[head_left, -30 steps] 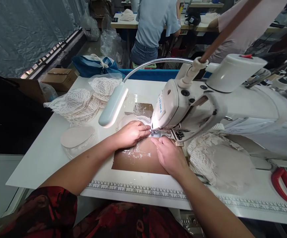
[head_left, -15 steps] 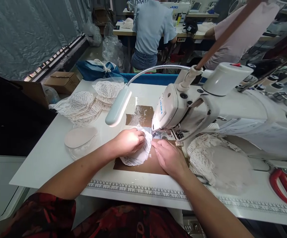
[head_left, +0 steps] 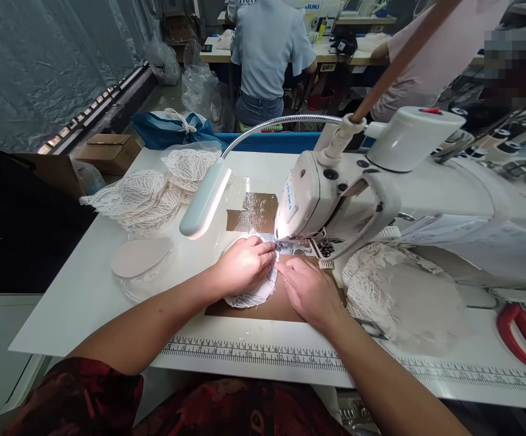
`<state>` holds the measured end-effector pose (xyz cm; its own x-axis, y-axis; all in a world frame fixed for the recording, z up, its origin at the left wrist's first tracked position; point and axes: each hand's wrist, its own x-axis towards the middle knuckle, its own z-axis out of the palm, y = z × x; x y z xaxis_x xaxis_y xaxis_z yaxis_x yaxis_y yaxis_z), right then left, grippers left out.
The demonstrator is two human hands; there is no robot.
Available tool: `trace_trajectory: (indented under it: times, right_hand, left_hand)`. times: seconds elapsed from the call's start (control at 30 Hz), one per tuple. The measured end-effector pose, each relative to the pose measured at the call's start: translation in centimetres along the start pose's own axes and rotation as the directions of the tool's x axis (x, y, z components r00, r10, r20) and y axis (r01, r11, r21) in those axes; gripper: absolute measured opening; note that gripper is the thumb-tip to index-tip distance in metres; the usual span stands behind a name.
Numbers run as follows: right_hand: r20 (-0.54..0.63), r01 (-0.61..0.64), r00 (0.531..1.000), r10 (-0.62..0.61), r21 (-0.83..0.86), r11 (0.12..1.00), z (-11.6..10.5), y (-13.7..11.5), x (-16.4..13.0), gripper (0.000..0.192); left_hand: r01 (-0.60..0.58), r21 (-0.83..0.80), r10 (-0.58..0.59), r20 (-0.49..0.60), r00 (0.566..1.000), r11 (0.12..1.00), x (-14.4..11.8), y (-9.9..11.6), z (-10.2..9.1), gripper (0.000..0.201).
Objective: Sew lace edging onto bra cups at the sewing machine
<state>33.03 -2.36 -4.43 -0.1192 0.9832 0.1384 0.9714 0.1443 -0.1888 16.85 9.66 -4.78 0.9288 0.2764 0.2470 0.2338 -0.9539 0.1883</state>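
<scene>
- where's the round white lace-and-fabric piece (head_left: 253,297)?
- near the centre of the frame, lying on the flat brown sheet (head_left: 281,309) on the white counter (head_left: 81,303). the left hand (head_left: 244,266) covers its upper part, fingers stretched toward the nose of the bulky white sewing machine (head_left: 308,188).
- and the right hand (head_left: 310,287)?
- just right of it, index fingertip at its edge, other fingers bent.
- is either of the hands gripping it?
- i can't tell; their undersides are hidden.
</scene>
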Motion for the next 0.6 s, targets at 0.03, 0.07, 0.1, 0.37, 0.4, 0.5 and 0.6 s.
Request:
trace_trajectory:
  times: [0.03,0.07,0.1,0.37,0.4,0.5,0.6]
  right_hand:
    - [-0.005,0.0,1.0,0.0,0.001,1.0,0.0,0.0,0.0,0.038]
    - [-0.013,0.002,1.0,-0.002,0.002,1.0,0.0,0.0,0.0,0.037]
    - [-0.024,0.005,1.0,-0.005,0.004,1.0,0.0,0.0,0.0,0.037]
    - [-0.095,0.222,0.973,-0.211,0.127,0.967,-0.1,-0.4,-1.0,0.025]
    - [-0.09,0.248,0.967,-0.237,0.141,0.959,-0.2,-0.5,-1.1,0.024]
    - [-0.079,0.271,0.962,-0.26,0.179,0.946,-0.2,-0.6,-1.2,0.024]
    - [-0.105,0.221,0.973,-0.204,0.18,0.958,-0.1,-0.4,-1.0,0.025]
  left_hand:
    - [0.006,0.011,-0.006,0.003,1.0,1.0,0.0,0.0,0.0,0.033]
    - [0.01,0.022,-0.01,0.006,1.0,1.0,0.0,0.1,0.0,0.033]
    - [0.014,0.034,-0.014,0.009,1.0,0.999,0.0,0.1,0.0,0.033]
    - [0.018,0.038,-0.018,0.02,1.0,0.999,-0.6,-0.2,-1.6,0.031]
    - [0.027,0.034,-0.028,0.026,0.999,0.999,-0.7,-0.3,-1.7,0.031]
    - [0.043,0.048,-0.045,0.054,0.997,0.998,-0.6,-0.5,-1.8,0.03]
    - [-0.013,0.046,0.009,0.086,0.996,0.999,-0.5,-0.2,-1.6,0.032]
